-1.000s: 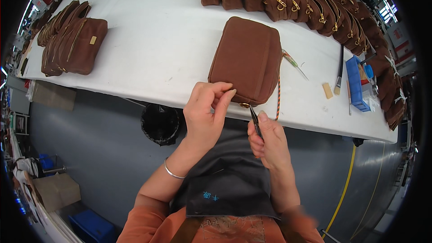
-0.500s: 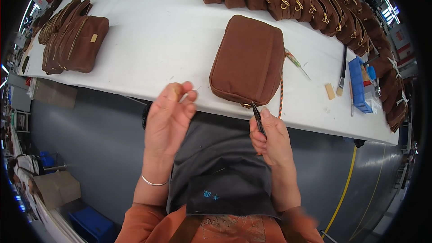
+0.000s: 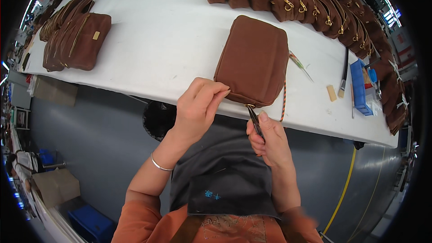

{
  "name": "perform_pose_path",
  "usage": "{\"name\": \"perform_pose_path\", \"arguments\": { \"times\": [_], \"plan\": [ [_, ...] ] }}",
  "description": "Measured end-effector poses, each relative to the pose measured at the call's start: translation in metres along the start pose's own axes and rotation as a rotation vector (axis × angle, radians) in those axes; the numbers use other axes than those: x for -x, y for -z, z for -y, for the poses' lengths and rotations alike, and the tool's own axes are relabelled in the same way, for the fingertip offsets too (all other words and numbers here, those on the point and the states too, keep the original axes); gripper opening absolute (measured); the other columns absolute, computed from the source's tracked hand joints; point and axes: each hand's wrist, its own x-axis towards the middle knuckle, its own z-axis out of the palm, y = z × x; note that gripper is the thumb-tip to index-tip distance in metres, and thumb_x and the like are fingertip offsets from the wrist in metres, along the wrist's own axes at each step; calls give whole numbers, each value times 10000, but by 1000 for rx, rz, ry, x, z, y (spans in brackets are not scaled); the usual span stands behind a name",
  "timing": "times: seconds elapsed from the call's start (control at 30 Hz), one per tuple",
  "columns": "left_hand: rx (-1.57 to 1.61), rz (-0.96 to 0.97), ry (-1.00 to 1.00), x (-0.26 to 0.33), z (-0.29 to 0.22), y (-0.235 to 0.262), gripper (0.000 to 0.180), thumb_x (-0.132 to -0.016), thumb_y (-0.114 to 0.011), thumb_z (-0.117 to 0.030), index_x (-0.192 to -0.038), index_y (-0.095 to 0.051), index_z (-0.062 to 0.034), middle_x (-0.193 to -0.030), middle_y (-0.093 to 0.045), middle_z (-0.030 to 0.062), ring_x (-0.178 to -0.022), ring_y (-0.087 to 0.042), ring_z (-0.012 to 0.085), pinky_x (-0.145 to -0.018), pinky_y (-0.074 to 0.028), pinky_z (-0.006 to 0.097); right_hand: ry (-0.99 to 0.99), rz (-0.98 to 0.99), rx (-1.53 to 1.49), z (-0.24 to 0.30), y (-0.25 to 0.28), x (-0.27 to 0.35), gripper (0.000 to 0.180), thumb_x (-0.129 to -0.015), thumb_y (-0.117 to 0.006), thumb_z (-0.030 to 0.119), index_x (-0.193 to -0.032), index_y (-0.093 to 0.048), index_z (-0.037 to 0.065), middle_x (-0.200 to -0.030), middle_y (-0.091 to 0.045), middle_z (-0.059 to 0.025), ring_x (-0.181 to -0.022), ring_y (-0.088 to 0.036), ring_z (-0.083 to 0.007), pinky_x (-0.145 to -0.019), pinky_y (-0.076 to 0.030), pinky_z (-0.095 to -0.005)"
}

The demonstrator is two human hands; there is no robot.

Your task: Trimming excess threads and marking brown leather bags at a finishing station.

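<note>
A brown fabric zip pouch (image 3: pixel 254 56) lies on the white-covered table near its front edge, with a gold ring (image 3: pixel 249 105) at its near end. My left hand (image 3: pixel 198 108) is at the pouch's near left corner, thumb and forefinger pinched together. Whether those fingertips hold the fabric or a thread is too small to tell. My right hand (image 3: pixel 272 139) grips dark thread snips (image 3: pixel 255 120), their tip pointing up at the pouch's near end beside the ring.
Right of the pouch lie an awl (image 3: pixel 299 65), a tan block (image 3: pixel 331 93), a brush (image 3: pixel 343 78) and a blue tray (image 3: pixel 360 85). Rows of brown pouches (image 3: pixel 288 0) fill the far right; a smaller stack (image 3: pixel 90 40) stands left. A black-lined bin (image 3: pixel 158 119) is below the table edge.
My left hand has moved right and forward, from apart from the pouch to its near left corner. My right hand keeps the snips by the pouch's near end.
</note>
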Motion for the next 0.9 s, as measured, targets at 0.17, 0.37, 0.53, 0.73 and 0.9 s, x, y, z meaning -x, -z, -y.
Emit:
{"name": "perform_pose_path", "arguments": {
  "times": [0.17, 0.37, 0.53, 0.73, 0.9],
  "plan": [
    [-38, 61, -28, -3, 1, -4, 128, -849, -662, 28, -923, -569, -18, -798, -546, 86, -664, -563, 176, -537, -460, 285, -10, 2, 1, 0, 0, -2, 503, -1026, -400, 459, -827, -551, 22, -562, -332, 79, -453, -228, -15, -388, -188, -205],
    [947, 117, 810, -6, -15, 17, 137, -1002, -512, -176, -997, -515, -39, -808, -430, -5, -674, -405, 76, -504, -376, 194, 13, -2, -7, 2, 0, -6, 495, -1032, -389, 442, -829, -549, 20, -559, -322, 80, -454, -221, -16, -389, -187, -205],
    [1275, -109, 878, 10, -5, 38, 197, -997, -541, -225, -1028, -511, -32, -864, -450, -9, -738, -440, 54, -539, -385, 154, 12, 9, -29, 1, 3, -5, 483, -1039, -385, 416, -828, -550, 14, -564, -324, 77, -460, -223, -16, -395, -188, -204],
    [217, -355, 778, 57, 30, 87, 166, -962, -607, -178, -955, -633, -15, -717, -570, -3, -627, -494, 35, -557, -420, 187, 37, 38, 0, 0, 13, 0, 447, -1042, -396, 368, -844, -560, 2, -574, -339, 80, -472, -229, -9, -400, -186, -203],
    [-403, -163, 1038, 127, 99, 143, 202, -929, -646, -155, -1068, -650, -8, -826, -670, 85, -633, -595, 111, -568, -492, 244, 137, 85, -12, -7, 15, 1, 292, -1011, -487, 241, -856, -570, 8, -580, -369, 76, -480, -265, -3, -405, -202, -193]
  ]
}}
